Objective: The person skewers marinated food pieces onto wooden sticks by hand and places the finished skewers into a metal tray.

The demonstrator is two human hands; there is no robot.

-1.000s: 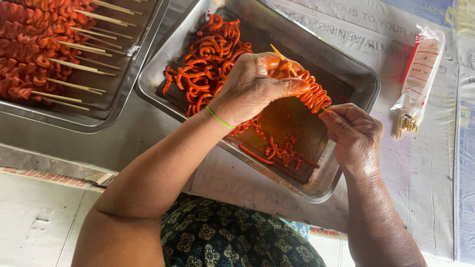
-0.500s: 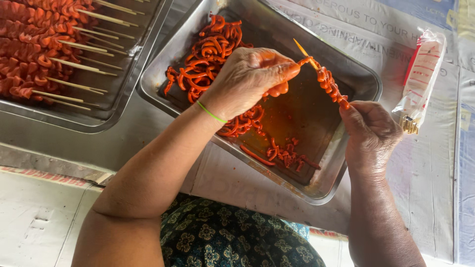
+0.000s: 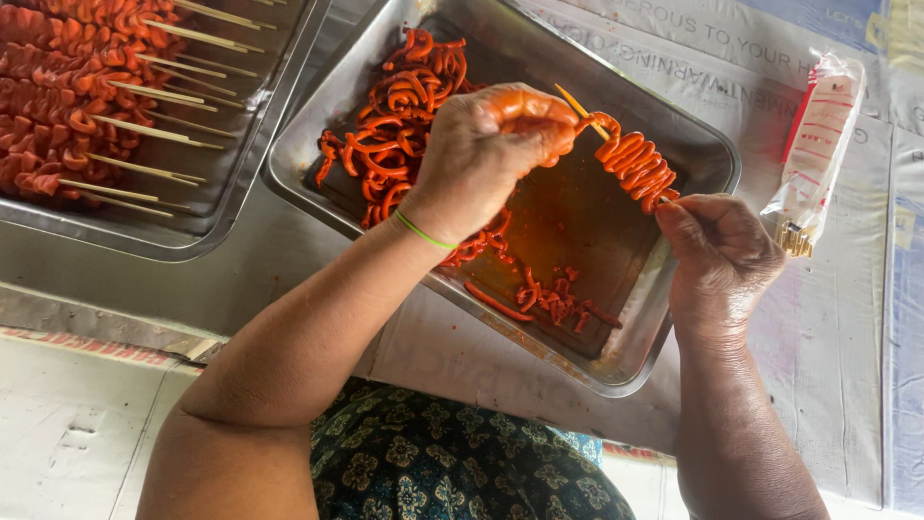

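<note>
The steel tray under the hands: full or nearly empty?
Partly emptied: steel tray shows bare sauced bottom, orange strips heaped at one end.

A food-preparation spot — likely a street-food or small catering kitchen. Two steel trays (image 3: 693, 144) sit on a metal surface (image 3: 192, 279), one stacked with finished red skewers (image 3: 87, 106), the other holding marinated strips (image 3: 395, 125) — and a packet of bamboo sticks (image 3: 813, 154) lies beside them.

I'm seeing soft, even daylight falling on a grey metal worktop (image 3: 125, 279), printed sheeting (image 3: 847, 356) lying over its right side, and pale painted boards (image 3: 67, 433) showing below the edge.
</note>
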